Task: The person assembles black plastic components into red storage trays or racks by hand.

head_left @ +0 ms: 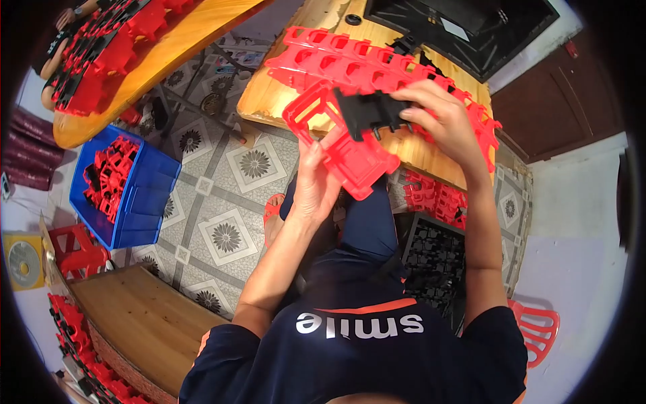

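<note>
My left hand point(317, 176) grips a red plastic frame point(360, 168) with a rectangular opening, held tilted in front of the wooden table. In my right hand point(437, 118) is a black plastic part point(367, 113) with small pegs, pinched at its right end. The black part overlaps the upper edge of the red frame; whether the two touch, I cannot tell. Behind them, rows of red plastic parts point(336, 57) stand along the wooden table point(259, 101). Several small black pieces point(404, 46) lie just beyond those rows.
A black tray point(464, 34) rests at the table's far right. On the left stands a blue bin point(145, 195) full of red parts. A black crate point(434, 256) of black parts is by my right leg. Another wooden table point(161, 60) carries red and black pieces; a wooden bench point(141, 303) sits lower left.
</note>
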Demonstrator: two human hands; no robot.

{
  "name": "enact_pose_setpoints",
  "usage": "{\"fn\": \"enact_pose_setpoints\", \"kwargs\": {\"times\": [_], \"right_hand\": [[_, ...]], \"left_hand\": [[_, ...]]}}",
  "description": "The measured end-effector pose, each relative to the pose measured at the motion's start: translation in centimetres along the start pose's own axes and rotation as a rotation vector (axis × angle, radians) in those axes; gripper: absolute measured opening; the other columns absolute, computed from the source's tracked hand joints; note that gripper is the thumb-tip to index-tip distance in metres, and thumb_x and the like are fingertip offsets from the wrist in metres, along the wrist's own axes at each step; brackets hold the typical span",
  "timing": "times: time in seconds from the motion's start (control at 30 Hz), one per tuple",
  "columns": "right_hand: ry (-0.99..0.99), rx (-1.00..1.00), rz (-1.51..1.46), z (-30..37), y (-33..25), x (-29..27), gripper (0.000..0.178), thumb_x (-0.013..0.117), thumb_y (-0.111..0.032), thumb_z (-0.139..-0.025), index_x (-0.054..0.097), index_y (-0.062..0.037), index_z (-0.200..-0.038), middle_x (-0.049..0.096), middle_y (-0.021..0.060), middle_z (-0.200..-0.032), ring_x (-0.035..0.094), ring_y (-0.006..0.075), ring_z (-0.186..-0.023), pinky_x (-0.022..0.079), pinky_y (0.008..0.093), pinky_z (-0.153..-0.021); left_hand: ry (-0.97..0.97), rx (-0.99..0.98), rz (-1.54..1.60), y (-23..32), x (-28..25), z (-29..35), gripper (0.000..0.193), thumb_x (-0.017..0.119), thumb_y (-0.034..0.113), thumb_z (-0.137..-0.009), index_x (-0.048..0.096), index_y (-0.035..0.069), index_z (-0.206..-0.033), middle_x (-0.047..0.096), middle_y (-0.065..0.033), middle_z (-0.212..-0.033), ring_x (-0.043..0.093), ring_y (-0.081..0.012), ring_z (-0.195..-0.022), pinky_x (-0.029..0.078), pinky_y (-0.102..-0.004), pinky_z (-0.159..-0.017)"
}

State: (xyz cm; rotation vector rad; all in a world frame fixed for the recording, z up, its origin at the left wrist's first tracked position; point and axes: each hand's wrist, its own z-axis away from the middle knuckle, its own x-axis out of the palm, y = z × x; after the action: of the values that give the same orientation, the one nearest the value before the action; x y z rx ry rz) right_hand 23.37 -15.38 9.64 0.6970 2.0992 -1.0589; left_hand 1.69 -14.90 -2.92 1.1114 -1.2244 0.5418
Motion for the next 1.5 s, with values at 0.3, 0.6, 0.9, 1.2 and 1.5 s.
{"fn": "enact_pose_setpoints", "kwargs": {"times": [0.3, 0.6, 0.9, 1.2, 1.5], "right_hand": [[0.301, 0.104, 0.153, 3.6, -7.7, 4.2, 0.030, 0.076, -0.006, -0.076, 0.062, 0.0001, -0.102, 0.059, 0.0116, -0.087, 0.059, 0.0269, -0.075, 0.048, 0.0353, -0.065], [0.334, 0.023, 0.300, 4.1, -7.3, 6.2, 0.033, 0.078, -0.006, -0.073, 0.061, 0.0007, -0.100, 0.057, 0.0102, -0.085, 0.058, 0.0259, -0.075, 0.048, 0.0351, -0.064], [0.526, 0.311, -0.150, 0.2, -5.1, 5.3, 0.041, 0.077, -0.022, -0.078, 0.062, -0.0012, -0.110, 0.064, 0.0149, -0.098, 0.059, 0.0322, -0.095, 0.048, 0.0388, -0.081], [0.035, 0.174, -0.831, 0.0, -2.2, 5.9, 0.077, 0.069, -0.028, -0.089, 0.029, 0.0008, -0.148, 0.041, 0.0159, -0.145, 0.038, 0.0226, -0.136, 0.028, 0.0335, -0.112], [0.145, 0.418, -1.051, 0.8, -4.9, 6.9, 0.074, 0.068, -0.015, -0.078, 0.038, 0.0051, -0.143, 0.058, 0.0115, -0.125, 0.059, 0.0186, -0.110, 0.045, 0.0319, -0.097]], "left_hand": [[0.008, 0.095, -0.241, 0.9, 2.1, -0.3, 0.080, 0.068, 0.033, -0.089, 0.018, 0.022, -0.151, 0.042, -0.0079, -0.142, 0.043, -0.0260, -0.130, 0.040, -0.0480, -0.106], [-0.030, 0.030, -0.165, 0.6, 1.8, 0.0, 0.108, 0.070, 0.013, -0.088, -0.017, 0.024, -0.152, 0.041, -0.0130, -0.139, 0.046, -0.0226, -0.126, 0.039, -0.0411, -0.106], [-0.084, 0.087, -0.402, 1.2, 4.0, -0.7, 0.104, 0.063, 0.006, -0.089, -0.020, 0.017, -0.151, 0.037, -0.0188, -0.144, 0.046, -0.0276, -0.127, 0.041, -0.0403, -0.105], [0.073, 0.465, -0.712, 1.9, 5.7, 0.4, 0.069, 0.055, 0.012, -0.095, 0.013, 0.006, -0.149, 0.044, -0.0128, -0.134, 0.046, -0.0218, -0.123, 0.039, -0.0353, -0.104], [-0.075, 0.553, -0.963, 3.5, 7.1, 2.5, 0.116, 0.076, 0.020, -0.082, -0.017, 0.006, -0.151, 0.024, -0.0162, -0.152, 0.033, -0.0239, -0.137, 0.029, -0.0361, -0.111]]}}
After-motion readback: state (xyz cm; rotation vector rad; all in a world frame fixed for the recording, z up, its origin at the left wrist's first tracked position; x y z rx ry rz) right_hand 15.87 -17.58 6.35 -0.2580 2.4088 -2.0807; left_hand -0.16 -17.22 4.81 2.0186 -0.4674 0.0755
